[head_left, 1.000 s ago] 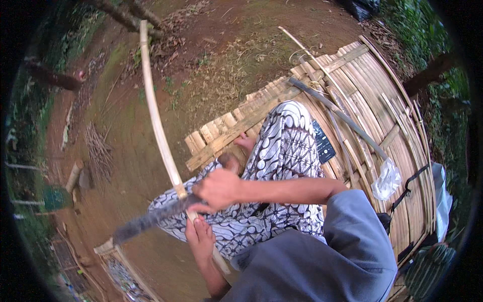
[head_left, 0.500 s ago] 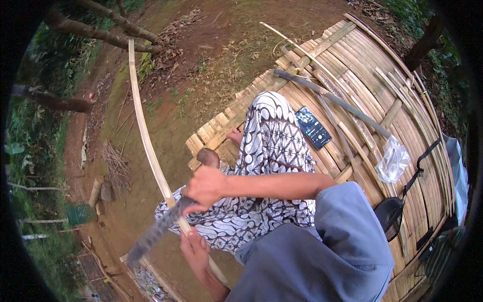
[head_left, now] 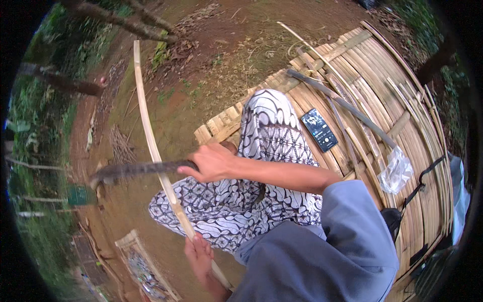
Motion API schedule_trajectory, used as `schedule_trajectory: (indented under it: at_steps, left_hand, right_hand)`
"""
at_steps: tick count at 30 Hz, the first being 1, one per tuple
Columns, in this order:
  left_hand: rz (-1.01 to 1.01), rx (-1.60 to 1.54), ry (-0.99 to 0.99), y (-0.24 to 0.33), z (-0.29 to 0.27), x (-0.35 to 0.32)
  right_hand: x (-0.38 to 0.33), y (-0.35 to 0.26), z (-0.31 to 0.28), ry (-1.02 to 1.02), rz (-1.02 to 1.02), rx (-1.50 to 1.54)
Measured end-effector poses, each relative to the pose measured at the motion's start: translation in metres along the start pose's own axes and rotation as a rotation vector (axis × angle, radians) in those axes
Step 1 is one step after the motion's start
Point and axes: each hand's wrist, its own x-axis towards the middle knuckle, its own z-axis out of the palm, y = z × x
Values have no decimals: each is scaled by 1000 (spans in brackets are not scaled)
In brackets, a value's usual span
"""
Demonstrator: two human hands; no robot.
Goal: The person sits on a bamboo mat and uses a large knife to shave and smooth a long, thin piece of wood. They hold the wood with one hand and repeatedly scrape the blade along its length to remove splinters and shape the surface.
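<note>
My left hand [head_left: 200,251] is closed around the lower part of a long pale bamboo strip [head_left: 146,118], which rises away from me toward the upper left. In my right hand [head_left: 214,162] is a machete [head_left: 133,170] with a dark blade and a hooked tip, its handle hidden in my fist. The blade lies across the strip, well above my left hand, and is a little smeared by motion. Beneath both arms are my legs in black-and-white patterned cloth [head_left: 269,136], one knee raised.
To the right is a bamboo-slat platform [head_left: 392,75]. On it lie a phone [head_left: 318,130], a long grey pole [head_left: 347,104], a clear plastic bag [head_left: 396,171] and loose bamboo strips. A litter-filled frame [head_left: 146,267] lies on the ground at lower left; trees stand beyond.
My right hand has moved the machete up along the strip, away from my left hand. Its blade has swung from slanting down-left to nearly level. My left hand keeps its hold.
</note>
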Motion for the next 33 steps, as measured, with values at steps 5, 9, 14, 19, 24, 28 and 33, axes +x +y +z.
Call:
schedule_trajectory:
  at_steps: [5, 9, 14, 19, 24, 28, 33]
  left_hand:
    - [-33, -64, 12, 27, -9, 30]
    - [23, -129, -59, 29, -15, 48]
    - [124, 11, -59, 13, -24, 61]
    - [93, 16, -46, 4, -34, 63]
    - [15, -131, -53, -4, -21, 79]
    - [-66, -137, 49, -21, -10, 84]
    - [-112, -32, 101, -21, -6, 89]
  right_hand:
    - [-16, -43, -16, -128, -135, -88]
    - [-14, -55, 9, -105, -269, -87]
    - [9, -33, 26, -85, -323, -176]
    - [23, -23, 33, -150, 68, -193]
    - [-17, -42, 49, -237, -238, -116]
    - [-27, -32, 57, -277, -146, -49]
    - [-38, -19, 80, -136, -78, 81]
